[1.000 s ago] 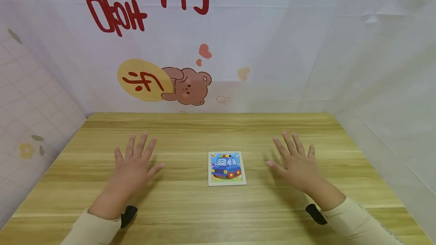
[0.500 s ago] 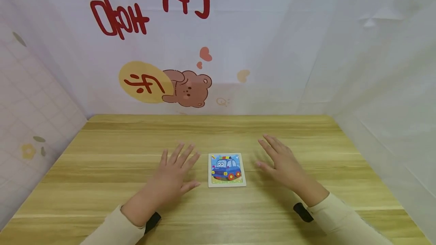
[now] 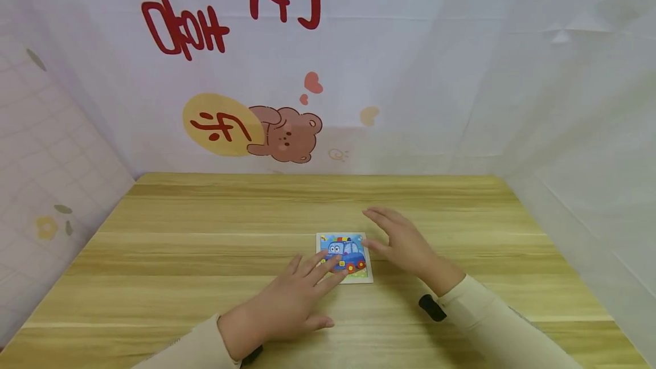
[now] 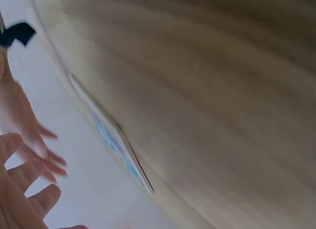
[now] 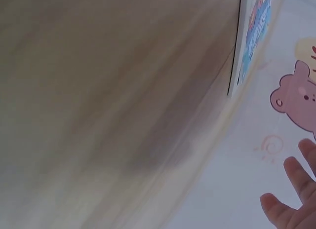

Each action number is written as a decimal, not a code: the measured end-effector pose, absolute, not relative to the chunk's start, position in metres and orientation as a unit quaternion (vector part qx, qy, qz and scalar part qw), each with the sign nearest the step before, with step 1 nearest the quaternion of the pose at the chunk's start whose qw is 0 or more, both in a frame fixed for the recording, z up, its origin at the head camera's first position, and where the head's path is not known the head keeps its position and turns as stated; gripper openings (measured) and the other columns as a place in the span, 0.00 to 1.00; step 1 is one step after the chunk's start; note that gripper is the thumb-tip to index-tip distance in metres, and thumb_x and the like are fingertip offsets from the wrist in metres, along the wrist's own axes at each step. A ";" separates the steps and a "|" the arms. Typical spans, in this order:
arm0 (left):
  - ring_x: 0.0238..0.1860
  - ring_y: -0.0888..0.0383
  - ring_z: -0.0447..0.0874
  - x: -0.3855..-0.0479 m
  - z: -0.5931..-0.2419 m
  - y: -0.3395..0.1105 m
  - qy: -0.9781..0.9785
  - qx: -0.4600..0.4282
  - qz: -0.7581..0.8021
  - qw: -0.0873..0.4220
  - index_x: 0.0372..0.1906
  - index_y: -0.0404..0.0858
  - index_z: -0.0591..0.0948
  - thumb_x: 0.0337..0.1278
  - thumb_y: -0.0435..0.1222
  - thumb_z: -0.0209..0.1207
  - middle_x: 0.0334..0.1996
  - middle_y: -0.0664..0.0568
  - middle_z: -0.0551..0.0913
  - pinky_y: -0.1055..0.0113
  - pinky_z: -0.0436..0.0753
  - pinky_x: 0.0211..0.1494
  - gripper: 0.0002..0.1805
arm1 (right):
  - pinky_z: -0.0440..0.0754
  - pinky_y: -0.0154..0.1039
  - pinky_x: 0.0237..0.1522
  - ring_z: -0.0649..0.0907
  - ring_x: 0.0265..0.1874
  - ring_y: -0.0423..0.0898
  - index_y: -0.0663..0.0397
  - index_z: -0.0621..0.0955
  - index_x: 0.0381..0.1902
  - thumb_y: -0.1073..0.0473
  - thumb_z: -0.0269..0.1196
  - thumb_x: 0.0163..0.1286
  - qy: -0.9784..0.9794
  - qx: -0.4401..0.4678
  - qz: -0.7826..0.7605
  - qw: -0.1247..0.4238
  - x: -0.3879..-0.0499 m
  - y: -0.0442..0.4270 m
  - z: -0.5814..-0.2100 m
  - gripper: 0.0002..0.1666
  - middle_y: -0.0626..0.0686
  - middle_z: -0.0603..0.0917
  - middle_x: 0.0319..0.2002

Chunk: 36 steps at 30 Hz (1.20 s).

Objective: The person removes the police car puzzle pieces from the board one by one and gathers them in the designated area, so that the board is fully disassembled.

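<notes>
A square picture puzzle (image 3: 353, 261) with a blue cartoon police car in a pale frame lies flat at the middle of the table. My left hand (image 3: 294, 298) is spread above its lower left side, fingertips covering part of the car in the head view. Beyond the upper right corner is my right hand (image 3: 405, 244), fingers extended and thumb near the frame's right edge. Both hands hold nothing. In the left wrist view, the puzzle (image 4: 116, 140) lies on the table apart from the fingers. The right wrist view shows the puzzle's edge (image 5: 247, 46) and some right fingers (image 5: 298, 177).
The wood-grain table (image 3: 205, 204) reaches back to a white cloth (image 3: 420, 73) printed with a bear and red characters. Cloth walls also stand at the left (image 3: 56, 147) and right (image 3: 579, 158). A dark strap piece (image 3: 432, 307) hangs under the right wrist.
My left hand has moved right from the table's left part to over the puzzle. My right hand has come left toward the puzzle, which stays in place.
</notes>
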<state>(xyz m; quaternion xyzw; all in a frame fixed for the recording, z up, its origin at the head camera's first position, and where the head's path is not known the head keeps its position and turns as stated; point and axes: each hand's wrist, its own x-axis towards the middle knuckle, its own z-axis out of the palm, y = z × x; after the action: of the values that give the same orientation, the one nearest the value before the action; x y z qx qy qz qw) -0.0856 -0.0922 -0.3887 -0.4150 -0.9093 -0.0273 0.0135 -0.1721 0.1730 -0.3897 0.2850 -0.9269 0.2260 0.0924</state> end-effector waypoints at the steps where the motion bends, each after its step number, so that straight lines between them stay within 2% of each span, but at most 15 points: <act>1: 0.75 0.48 0.51 -0.085 -0.390 -0.090 -0.906 -0.423 -0.024 0.017 0.74 0.49 0.60 0.59 0.62 0.54 0.74 0.51 0.57 0.40 0.65 0.65 0.42 | 0.69 0.57 0.62 0.72 0.63 0.57 0.54 0.73 0.66 0.48 0.69 0.61 -0.926 0.286 0.231 0.086 -0.174 0.171 -0.391 0.37 0.56 0.75 0.63; 5: 0.74 0.49 0.54 -0.081 -0.393 -0.081 -0.892 -0.451 -0.021 0.025 0.73 0.48 0.62 0.59 0.62 0.54 0.74 0.50 0.58 0.43 0.68 0.64 0.41 | 0.70 0.55 0.62 0.73 0.63 0.55 0.51 0.74 0.65 0.48 0.69 0.61 -0.922 0.282 0.259 0.050 -0.179 0.162 -0.392 0.35 0.54 0.76 0.63; 12: 0.72 0.51 0.58 -0.079 -0.391 -0.070 -0.875 -0.483 -0.012 0.006 0.73 0.48 0.62 0.58 0.61 0.56 0.73 0.51 0.60 0.47 0.70 0.63 0.41 | 0.70 0.54 0.62 0.74 0.62 0.55 0.54 0.77 0.62 0.52 0.68 0.62 -0.914 0.291 0.281 -0.002 -0.185 0.146 -0.390 0.31 0.53 0.79 0.60; 20: 0.72 0.54 0.59 -0.082 -0.391 -0.061 -0.867 -0.498 -0.005 -0.026 0.72 0.50 0.63 0.59 0.62 0.54 0.72 0.54 0.62 0.51 0.71 0.62 0.39 | 0.77 0.49 0.55 0.80 0.51 0.51 0.55 0.79 0.58 0.55 0.67 0.64 -0.912 0.288 0.287 -0.053 -0.194 0.130 -0.388 0.25 0.52 0.82 0.53; 30: 0.73 0.54 0.57 -0.089 -0.406 -0.054 -0.872 -0.488 0.015 -0.048 0.73 0.51 0.62 0.60 0.64 0.51 0.73 0.55 0.61 0.49 0.70 0.63 0.40 | 0.77 0.48 0.54 0.80 0.50 0.48 0.53 0.82 0.54 0.57 0.64 0.67 -0.910 0.244 0.317 -0.109 -0.203 0.115 -0.396 0.18 0.48 0.83 0.50; 36: 0.73 0.54 0.57 -0.093 -0.414 -0.054 -0.871 -0.487 0.020 -0.064 0.73 0.51 0.62 0.60 0.64 0.50 0.73 0.54 0.60 0.52 0.70 0.64 0.40 | 0.79 0.46 0.51 0.81 0.46 0.46 0.52 0.84 0.51 0.59 0.66 0.64 -0.916 0.212 0.315 -0.131 -0.208 0.103 -0.402 0.16 0.47 0.84 0.46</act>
<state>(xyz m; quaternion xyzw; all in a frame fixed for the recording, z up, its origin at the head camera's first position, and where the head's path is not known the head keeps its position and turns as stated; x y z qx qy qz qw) -0.0926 -0.0539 -0.4141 -0.4875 -0.8706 0.0195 -0.0638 -0.2082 0.1026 -0.4022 0.2122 -0.9159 0.3147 -0.1306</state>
